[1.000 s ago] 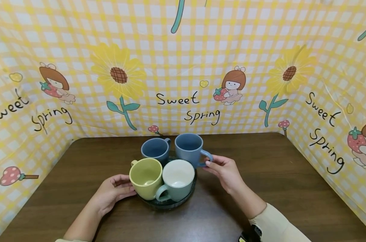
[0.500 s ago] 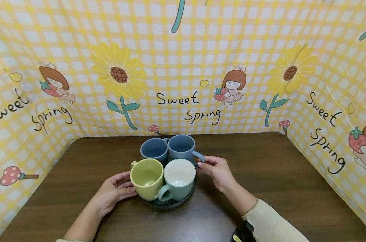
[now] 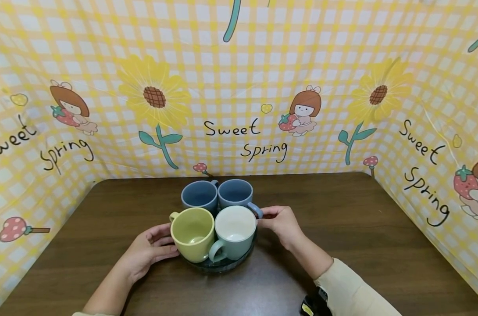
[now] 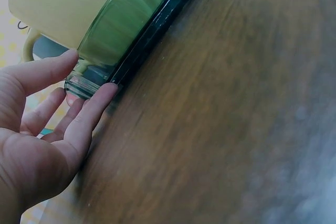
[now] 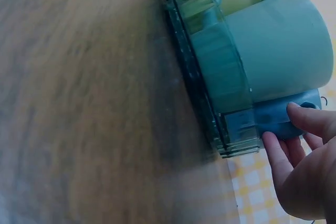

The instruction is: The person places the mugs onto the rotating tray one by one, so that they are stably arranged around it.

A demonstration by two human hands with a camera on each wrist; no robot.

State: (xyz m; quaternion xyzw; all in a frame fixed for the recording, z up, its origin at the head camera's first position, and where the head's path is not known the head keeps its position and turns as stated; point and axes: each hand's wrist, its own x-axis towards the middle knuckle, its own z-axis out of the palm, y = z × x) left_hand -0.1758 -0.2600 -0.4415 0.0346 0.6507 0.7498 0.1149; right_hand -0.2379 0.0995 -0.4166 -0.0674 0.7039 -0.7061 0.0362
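A dark green clear glass tray [image 3: 219, 268] on the table carries the mugs. My left hand [image 3: 146, 252] holds the tray's left side; in the left wrist view the thumb lies at the tray's upper rim [image 4: 86, 83] and a fingertip low on its wall. The yellow-green mug [image 3: 191, 248] stands just beside that hand. To its right is a pale teal mug [image 3: 237, 245] with a white inside. Behind stand a darker blue mug [image 3: 199, 195] and a lighter blue mug [image 3: 235, 193]. My right hand [image 3: 282, 226] pinches the lighter blue mug's handle [image 3: 255, 210].
A dark brown wooden table [image 3: 341, 228] extends around the tray. Yellow checked cloth [image 3: 239, 87] printed with flowers and figures rises along its back and sides. A black device [image 3: 315, 303] sits at my right sleeve.
My right hand has moved left and the lighter blue mug has come left and lower, beside the darker blue mug. The front mugs have shifted slightly right. My left hand stays at the tray.
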